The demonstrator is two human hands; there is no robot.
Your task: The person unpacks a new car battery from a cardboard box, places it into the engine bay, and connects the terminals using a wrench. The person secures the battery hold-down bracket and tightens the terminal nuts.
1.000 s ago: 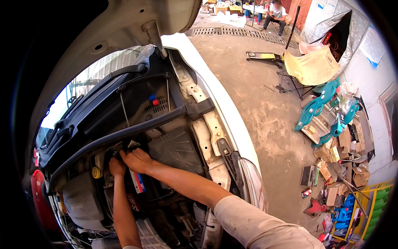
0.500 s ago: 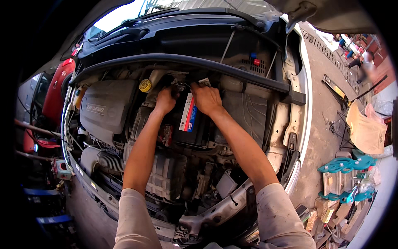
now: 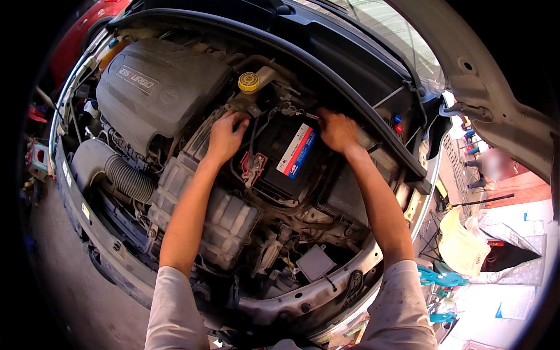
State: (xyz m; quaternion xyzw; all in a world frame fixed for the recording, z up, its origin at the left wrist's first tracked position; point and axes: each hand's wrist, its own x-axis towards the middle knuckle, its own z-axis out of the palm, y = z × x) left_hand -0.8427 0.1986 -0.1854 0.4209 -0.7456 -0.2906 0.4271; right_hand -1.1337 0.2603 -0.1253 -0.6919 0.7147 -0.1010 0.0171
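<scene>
Over the front crossmember [image 3: 349,273] of the open engine bay, both my bare forearms reach in, one down each side of the black battery [image 3: 273,172], which sits in its tray right of the engine cover [image 3: 157,87]. Near its left edge lies the red clamp [image 3: 254,169]; I can't tell whether it is fastened. Farther in, at the battery's back end, is a metal fitting [image 3: 289,109], and a slim silver piece [image 3: 310,115] runs from there toward my right side.

My left hand [image 3: 226,139] is left of the battery, fingers bent, thumb a little apart from them; what the tips touch I can't make out. My right hand [image 3: 338,131] is at the back right corner, fingers curled near the silver piece's end; whether they pinch it is hidden.

To work well at that fitting, I'd judge, I should keep the right wrist low, move in small strokes, and let the left steady the side without crowding. Nothing metal should bridge across to the red clamp. Knuckles want watching near the yellow cap [image 3: 248,83] and the rubber strip behind.

Well beyond the fender, a folding chair [image 3: 464,242] stands outside.
</scene>
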